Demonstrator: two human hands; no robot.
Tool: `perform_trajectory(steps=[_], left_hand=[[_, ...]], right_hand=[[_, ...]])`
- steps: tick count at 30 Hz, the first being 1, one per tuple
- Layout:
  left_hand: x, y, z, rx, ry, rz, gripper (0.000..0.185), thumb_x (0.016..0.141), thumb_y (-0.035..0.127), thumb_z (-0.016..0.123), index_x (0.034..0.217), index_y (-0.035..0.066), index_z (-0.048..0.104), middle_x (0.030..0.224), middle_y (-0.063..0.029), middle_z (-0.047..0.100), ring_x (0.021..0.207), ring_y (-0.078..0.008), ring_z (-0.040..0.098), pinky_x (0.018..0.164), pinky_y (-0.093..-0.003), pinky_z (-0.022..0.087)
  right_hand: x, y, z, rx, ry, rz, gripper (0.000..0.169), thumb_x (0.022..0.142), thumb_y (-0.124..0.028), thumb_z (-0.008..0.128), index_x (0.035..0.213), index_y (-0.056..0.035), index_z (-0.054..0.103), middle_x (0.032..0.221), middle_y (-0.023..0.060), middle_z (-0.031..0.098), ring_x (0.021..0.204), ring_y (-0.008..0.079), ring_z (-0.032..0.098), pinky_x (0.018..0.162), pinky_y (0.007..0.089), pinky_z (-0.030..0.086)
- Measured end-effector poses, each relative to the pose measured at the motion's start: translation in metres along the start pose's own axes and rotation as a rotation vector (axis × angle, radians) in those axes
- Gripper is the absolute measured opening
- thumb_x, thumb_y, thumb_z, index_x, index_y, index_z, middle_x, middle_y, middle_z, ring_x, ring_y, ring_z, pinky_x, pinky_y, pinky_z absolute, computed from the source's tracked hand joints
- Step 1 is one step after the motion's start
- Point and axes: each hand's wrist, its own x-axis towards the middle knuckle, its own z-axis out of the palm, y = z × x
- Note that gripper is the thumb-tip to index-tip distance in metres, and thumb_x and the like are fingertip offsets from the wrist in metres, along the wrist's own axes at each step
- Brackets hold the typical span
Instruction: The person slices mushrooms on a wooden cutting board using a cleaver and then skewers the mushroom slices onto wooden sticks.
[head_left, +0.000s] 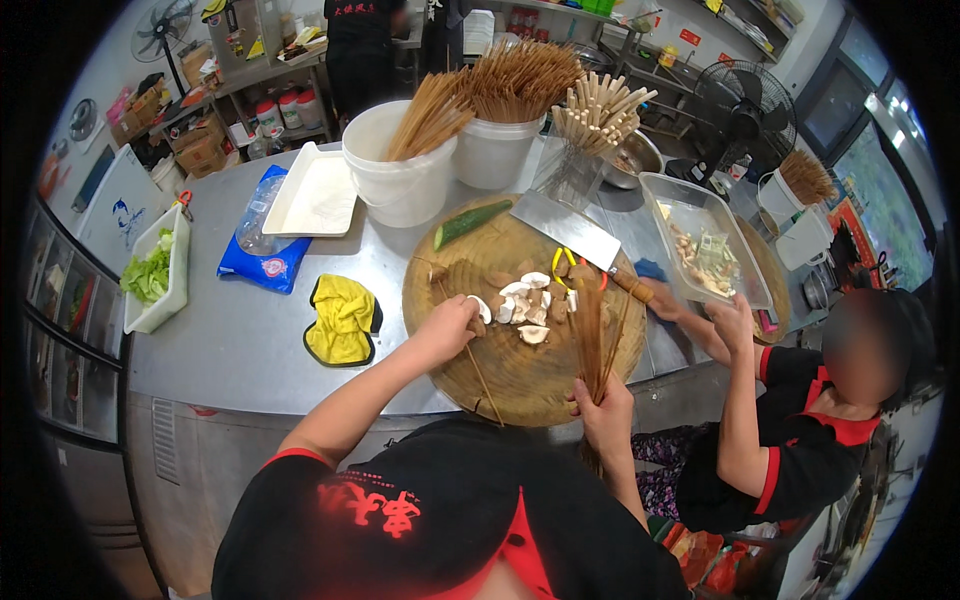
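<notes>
On the round wooden chopping board, my left hand has its fingertips closed on a brown mushroom piece. A thin bamboo skewer lies under that hand, with a brown piece near its far end. My right hand grips an upright bundle of bamboo skewers at the board's near right. Cut white and brown mushroom chunks are heaped between the hands. Behind them are yellow-and-red-handled scissors, partly hidden, a cleaver and a cucumber piece.
White buckets of skewers stand behind the board. Left of it lie a yellow cloth, a white tray, a blue packet and a lettuce tub. At right a co-worker holds a clear plastic tub.
</notes>
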Motion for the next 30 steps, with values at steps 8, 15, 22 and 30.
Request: perform_trajectory(steps=[8, 15, 22, 30], left_hand=[[0.000, -0.003, -0.005, -0.819, 0.121, -0.285, 0.032, 0.084, 0.000, 0.069, 0.113, -0.003, 0.055, 0.103, -0.0110, 0.064, 0.089, -0.0198, 0.067, 0.075, -0.0304, 0.054], [-0.006, 0.008, -0.013, -1.188, 0.155, -0.322, 0.034, 0.089, 0.000, 0.066, 0.118, -0.005, 0.050, 0.103, -0.0089, 0.063, 0.086, -0.0152, 0.069, 0.075, -0.0248, 0.056], [-0.007, 0.010, -0.012, -1.026, 0.230, -0.304, 0.033, 0.088, 0.000, 0.066, 0.117, -0.005, 0.051, 0.099, -0.0092, 0.066, 0.084, -0.0156, 0.070, 0.072, -0.0247, 0.056], [-0.011, 0.019, -0.013, -0.797, 0.332, -0.340, 0.029, 0.082, 0.004, 0.074, 0.106, -0.003, 0.060, 0.087, -0.0077, 0.069, 0.081, -0.0126, 0.070, 0.069, -0.0246, 0.053]], right_hand=[[-0.004, -0.012, 0.017, -0.250, 0.008, -0.164, 0.014, 0.086, -0.005, 0.067, 0.094, 0.0011, 0.057, 0.081, 0.0217, 0.059, 0.076, 0.0413, 0.060, 0.066, 0.0427, 0.048], [-0.001, -0.018, 0.021, -0.280, -0.011, -0.154, 0.018, 0.086, -0.005, 0.067, 0.098, 0.0010, 0.055, 0.083, 0.0250, 0.060, 0.081, 0.0453, 0.060, 0.068, 0.0451, 0.048], [-0.002, -0.023, 0.021, -0.304, 0.022, -0.224, 0.019, 0.083, -0.005, 0.070, 0.094, 0.0000, 0.056, 0.077, 0.0214, 0.060, 0.073, 0.0425, 0.060, 0.062, 0.0435, 0.047], [-0.003, -0.021, 0.025, -0.364, 0.006, -0.222, 0.018, 0.083, -0.004, 0.067, 0.096, -0.0005, 0.055, 0.084, 0.0232, 0.059, 0.080, 0.0445, 0.060, 0.067, 0.0479, 0.048]])
